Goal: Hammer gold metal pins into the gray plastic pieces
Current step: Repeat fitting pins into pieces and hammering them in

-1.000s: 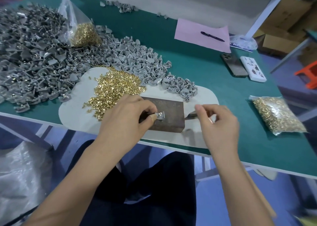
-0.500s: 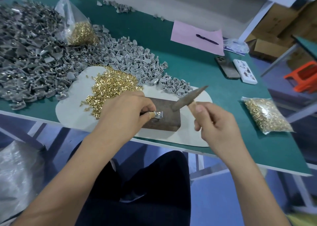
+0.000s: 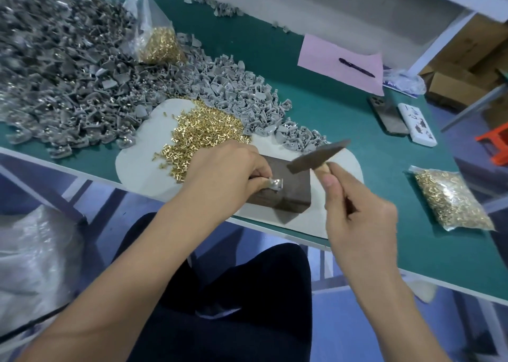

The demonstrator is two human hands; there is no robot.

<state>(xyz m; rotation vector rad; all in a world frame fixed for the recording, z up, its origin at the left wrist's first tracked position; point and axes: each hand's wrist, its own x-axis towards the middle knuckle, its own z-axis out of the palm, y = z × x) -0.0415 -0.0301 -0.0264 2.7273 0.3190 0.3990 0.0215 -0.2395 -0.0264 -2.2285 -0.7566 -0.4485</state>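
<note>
While left hand (image 3: 225,174) pinches gray piece (image 3: 275,183), hammer (image 3: 316,157) hovers above.

Green bench (image 3: 316,92) carried a pink paper sheet (image 3: 330,59) at far right with a black pen (image 3: 356,67) lying on it. Nearer, a dark phone (image 3: 387,118) lay just beside a white remote-like device (image 3: 417,124). Cardboard boxes (image 3: 464,67) sat beyond the bench, orange stool (image 3: 494,147) at right edge.
</note>
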